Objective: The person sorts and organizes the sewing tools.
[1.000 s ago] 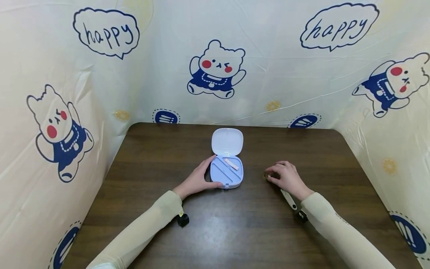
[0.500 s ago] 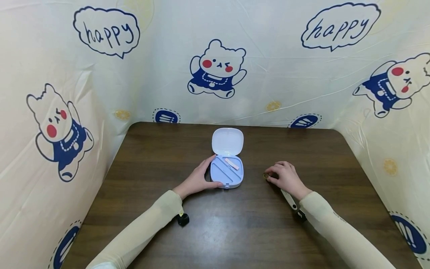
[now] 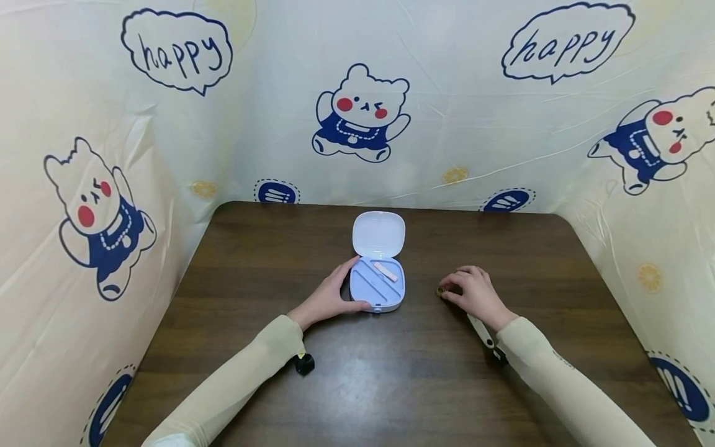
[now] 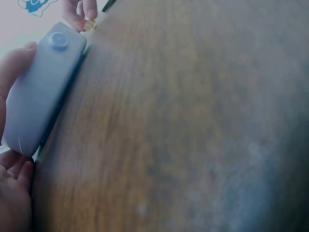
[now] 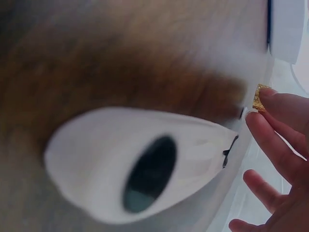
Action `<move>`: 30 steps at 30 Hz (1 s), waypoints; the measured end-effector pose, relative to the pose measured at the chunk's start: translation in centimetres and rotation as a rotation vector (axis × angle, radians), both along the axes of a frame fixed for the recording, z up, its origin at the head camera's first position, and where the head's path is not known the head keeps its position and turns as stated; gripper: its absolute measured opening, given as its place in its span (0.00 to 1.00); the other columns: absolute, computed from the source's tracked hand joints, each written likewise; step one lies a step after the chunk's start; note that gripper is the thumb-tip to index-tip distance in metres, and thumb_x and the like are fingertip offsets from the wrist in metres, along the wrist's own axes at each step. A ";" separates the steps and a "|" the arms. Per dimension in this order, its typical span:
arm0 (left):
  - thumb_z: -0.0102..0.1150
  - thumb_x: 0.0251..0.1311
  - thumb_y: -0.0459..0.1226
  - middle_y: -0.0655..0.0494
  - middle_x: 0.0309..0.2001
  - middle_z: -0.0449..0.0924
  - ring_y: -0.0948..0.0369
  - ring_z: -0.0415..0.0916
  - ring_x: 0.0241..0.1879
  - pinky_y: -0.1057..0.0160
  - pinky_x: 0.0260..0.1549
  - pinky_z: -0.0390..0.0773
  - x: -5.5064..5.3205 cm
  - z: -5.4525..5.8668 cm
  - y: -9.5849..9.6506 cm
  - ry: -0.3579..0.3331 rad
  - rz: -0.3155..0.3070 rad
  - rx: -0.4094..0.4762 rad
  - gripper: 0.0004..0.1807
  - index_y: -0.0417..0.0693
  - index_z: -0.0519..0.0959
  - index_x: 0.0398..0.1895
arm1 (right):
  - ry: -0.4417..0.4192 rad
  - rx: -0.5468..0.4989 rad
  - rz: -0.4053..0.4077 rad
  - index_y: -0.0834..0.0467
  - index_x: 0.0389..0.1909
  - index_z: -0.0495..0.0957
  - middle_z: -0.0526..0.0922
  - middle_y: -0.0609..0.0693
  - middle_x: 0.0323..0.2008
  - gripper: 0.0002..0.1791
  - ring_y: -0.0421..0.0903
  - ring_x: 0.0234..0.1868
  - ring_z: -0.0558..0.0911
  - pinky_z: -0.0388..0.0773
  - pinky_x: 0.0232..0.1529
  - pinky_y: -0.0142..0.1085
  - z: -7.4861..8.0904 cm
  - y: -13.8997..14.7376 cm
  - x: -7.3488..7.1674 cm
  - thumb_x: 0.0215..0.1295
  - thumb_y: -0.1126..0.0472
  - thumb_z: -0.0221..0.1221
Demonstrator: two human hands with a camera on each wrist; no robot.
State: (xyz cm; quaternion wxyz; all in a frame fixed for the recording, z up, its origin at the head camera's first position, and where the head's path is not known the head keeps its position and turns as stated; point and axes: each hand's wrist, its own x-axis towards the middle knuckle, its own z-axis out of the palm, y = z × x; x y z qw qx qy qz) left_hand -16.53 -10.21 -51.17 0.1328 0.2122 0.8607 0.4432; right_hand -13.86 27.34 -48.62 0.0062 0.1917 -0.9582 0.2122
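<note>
A small pale blue jewellery box point(image 3: 377, 298) stands on the table with its lid point(image 3: 378, 234) raised at the back. Its round front button point(image 4: 59, 41) shows in the left wrist view. My left hand point(image 3: 328, 299) grips the box from the left, thumb at the front and fingers reaching round the back corner. To the right of the box, my right hand point(image 3: 475, 295) pinches a small gold ring point(image 5: 261, 97) between thumb and fingertips. The ring has a patterned surface. Inside the box, a pale pink strip point(image 3: 385, 272) lies slantwise beside a diagonal groove.
A white, tapered tool handle point(image 3: 480, 331) with a dark oval lies on the table under my right wrist, partly hidden by the hand. The brown wooden table point(image 3: 268, 248) ends at a printed curtain point(image 3: 458, 124) behind and at both sides.
My right hand has shifted very slightly left, still pinching the ring. The left hand and the box stay where they were.
</note>
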 end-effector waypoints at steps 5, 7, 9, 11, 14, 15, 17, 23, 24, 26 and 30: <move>0.78 0.52 0.59 0.50 0.81 0.54 0.52 0.54 0.79 0.45 0.75 0.58 -0.1 0.1 0.0 -0.002 -0.003 0.006 0.62 0.62 0.49 0.85 | -0.003 -0.021 -0.002 0.53 0.44 0.88 0.89 0.47 0.41 0.09 0.65 0.65 0.74 0.52 0.69 0.72 0.4 -0.2 -0.1 0.64 0.61 0.72; 0.79 0.52 0.59 0.50 0.81 0.54 0.52 0.54 0.79 0.44 0.75 0.58 -0.1 0.1 0.0 -0.002 -0.004 0.008 0.62 0.62 0.49 0.85 | -0.009 -0.029 -0.002 0.53 0.44 0.88 0.89 0.47 0.41 0.08 0.64 0.65 0.74 0.51 0.70 0.72 0.6 -0.3 -0.1 0.65 0.61 0.72; 0.78 0.52 0.59 0.51 0.81 0.54 0.52 0.54 0.79 0.45 0.75 0.58 -0.1 0.1 0.0 -0.001 -0.006 0.008 0.62 0.62 0.49 0.85 | -0.016 -0.033 -0.004 0.53 0.44 0.88 0.89 0.47 0.41 0.08 0.64 0.65 0.74 0.49 0.70 0.72 0.7 -0.4 -0.1 0.65 0.61 0.72; 0.78 0.52 0.59 0.51 0.81 0.54 0.53 0.54 0.79 0.45 0.75 0.58 0.0 0.1 -0.1 0.000 -0.007 0.005 0.62 0.62 0.49 0.85 | -0.017 -0.034 -0.003 0.54 0.44 0.88 0.89 0.48 0.41 0.08 0.63 0.65 0.74 0.49 0.70 0.72 0.9 -0.6 -0.1 0.65 0.60 0.71; 0.78 0.52 0.60 0.51 0.81 0.54 0.53 0.54 0.79 0.45 0.75 0.58 0.0 0.0 -0.1 0.002 -0.007 0.003 0.62 0.63 0.49 0.85 | -0.016 -0.032 -0.004 0.53 0.43 0.87 0.89 0.48 0.40 0.07 0.63 0.66 0.74 0.49 0.70 0.73 1.1 -1.0 -0.2 0.66 0.60 0.71; 0.78 0.52 0.60 0.52 0.81 0.54 0.53 0.54 0.79 0.45 0.75 0.58 0.0 0.0 -0.1 0.001 -0.005 0.000 0.62 0.63 0.49 0.85 | -0.016 -0.033 -0.004 0.53 0.43 0.87 0.89 0.48 0.40 0.07 0.63 0.65 0.74 0.49 0.70 0.73 1.1 -1.2 -0.2 0.66 0.60 0.71; 0.78 0.51 0.60 0.51 0.81 0.54 0.53 0.54 0.79 0.44 0.75 0.59 0.0 0.0 -0.1 0.002 -0.004 0.001 0.62 0.63 0.49 0.85 | -0.015 -0.037 -0.002 0.54 0.43 0.87 0.89 0.48 0.40 0.07 0.64 0.65 0.75 0.49 0.70 0.73 1.4 -1.5 -0.3 0.66 0.60 0.71; 0.78 0.52 0.60 0.51 0.81 0.54 0.52 0.55 0.79 0.44 0.75 0.58 0.1 0.0 0.0 0.005 -0.001 0.005 0.62 0.63 0.49 0.85 | -0.015 -0.044 -0.002 0.54 0.43 0.88 0.89 0.49 0.40 0.07 0.62 0.64 0.75 0.49 0.71 0.72 2.1 -2.7 -0.4 0.66 0.60 0.71; 0.78 0.52 0.60 0.51 0.81 0.54 0.52 0.55 0.79 0.44 0.75 0.58 0.1 0.0 0.0 0.006 -0.001 0.005 0.62 0.63 0.49 0.85 | -0.014 -0.044 -0.001 0.54 0.43 0.88 0.89 0.49 0.40 0.07 0.62 0.64 0.75 0.49 0.71 0.72 2.2 -2.8 -0.5 0.66 0.60 0.71; 0.78 0.52 0.59 0.51 0.81 0.54 0.52 0.55 0.79 0.44 0.75 0.58 0.1 0.0 0.0 0.005 -0.001 0.007 0.62 0.63 0.50 0.85 | -0.007 -0.045 0.002 0.54 0.43 0.88 0.89 0.49 0.41 0.07 0.62 0.64 0.75 0.49 0.71 0.72 2.4 -3.2 -0.6 0.65 0.59 0.72; 0.78 0.52 0.59 0.51 0.81 0.54 0.52 0.55 0.79 0.44 0.75 0.58 0.0 -0.1 -0.1 0.009 -0.004 0.007 0.62 0.62 0.50 0.85 | 0.001 -0.049 0.009 0.54 0.43 0.89 0.89 0.49 0.41 0.07 0.62 0.65 0.75 0.49 0.71 0.72 2.6 -3.8 -0.9 0.65 0.59 0.72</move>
